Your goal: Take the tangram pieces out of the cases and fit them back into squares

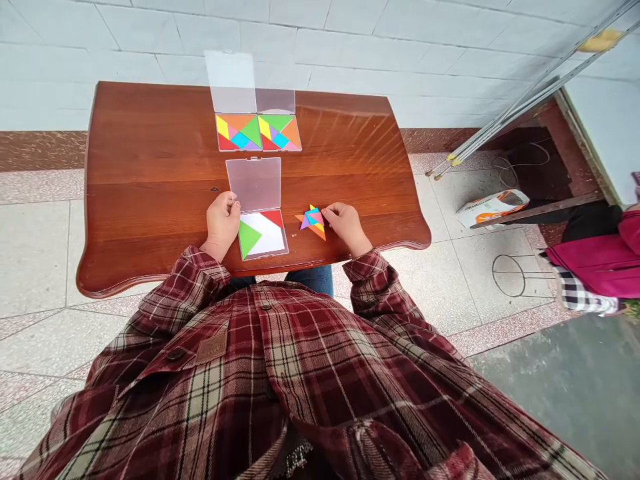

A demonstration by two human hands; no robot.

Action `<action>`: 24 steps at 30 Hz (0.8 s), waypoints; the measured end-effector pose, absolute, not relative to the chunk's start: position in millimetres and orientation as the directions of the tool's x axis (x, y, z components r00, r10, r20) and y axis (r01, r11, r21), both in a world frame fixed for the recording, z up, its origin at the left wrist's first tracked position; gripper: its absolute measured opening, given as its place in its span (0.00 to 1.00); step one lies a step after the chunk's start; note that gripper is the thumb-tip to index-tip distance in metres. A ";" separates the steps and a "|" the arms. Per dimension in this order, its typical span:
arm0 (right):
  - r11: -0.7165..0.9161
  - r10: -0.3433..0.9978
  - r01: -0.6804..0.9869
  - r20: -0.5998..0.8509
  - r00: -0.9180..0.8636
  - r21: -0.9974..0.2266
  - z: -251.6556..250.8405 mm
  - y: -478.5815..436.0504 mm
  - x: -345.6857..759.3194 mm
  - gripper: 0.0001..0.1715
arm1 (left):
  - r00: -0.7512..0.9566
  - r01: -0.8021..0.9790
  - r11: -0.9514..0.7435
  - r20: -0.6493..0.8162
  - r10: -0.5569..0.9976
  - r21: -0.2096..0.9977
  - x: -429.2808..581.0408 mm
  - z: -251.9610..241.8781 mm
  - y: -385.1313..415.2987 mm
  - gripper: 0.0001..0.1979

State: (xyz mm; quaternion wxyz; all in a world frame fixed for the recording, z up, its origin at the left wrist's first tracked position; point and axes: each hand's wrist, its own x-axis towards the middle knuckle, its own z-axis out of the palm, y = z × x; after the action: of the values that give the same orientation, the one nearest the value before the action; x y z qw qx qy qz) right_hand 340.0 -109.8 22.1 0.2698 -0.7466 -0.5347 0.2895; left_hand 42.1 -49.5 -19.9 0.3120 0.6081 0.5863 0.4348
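An open clear plastic tangram case (286, 247) lies in front of me, its lid (254, 185) folded back away from me. Inside are a large green triangle (247, 237) at the left and a red triangle (273, 217) at the top right, over a white base. My left hand (223, 225) is closed, thumb and fingertips pinching the left edge of the lid. To the right of the case lies a loose heap of coloured tangram pieces (314, 219), overlapping. My right hand (347, 227) is closed, its fingertips pinched at the heap's right edge.
Two more open tangram cases, a left one (239, 133) and a right one (280, 133), lie filled at the back of the wooden table (150, 180). A tiled wall stands behind. On the right are metal poles (493, 127), a plastic bag (493, 208) and another person's sleeve (595, 257).
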 end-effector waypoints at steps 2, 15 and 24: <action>-0.252 0.960 0.716 -0.071 0.272 -0.651 30.6 -110.1 333.8 0.11 | -0.063 0.441 -0.118 0.162 0.985 0.890 42.0 -19.5 -49.5 0.07; 0.033 0.968 0.987 -0.243 -0.071 -0.157 60.0 -102.8 218.0 0.19 | -0.048 0.440 -0.136 0.175 0.983 0.888 45.5 -15.8 -52.1 0.07; 0.059 0.962 0.997 -0.265 -0.072 -0.058 62.7 -103.3 216.2 0.17 | -0.044 0.432 -0.141 0.177 0.983 0.891 46.1 -18.7 -50.9 0.06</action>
State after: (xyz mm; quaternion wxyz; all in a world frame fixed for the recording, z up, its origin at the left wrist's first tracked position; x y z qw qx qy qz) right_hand 216.2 -103.3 62.7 -0.0778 -0.6765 -0.7236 0.1126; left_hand 46.1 -50.9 -18.7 0.3148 0.6154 0.5747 0.4379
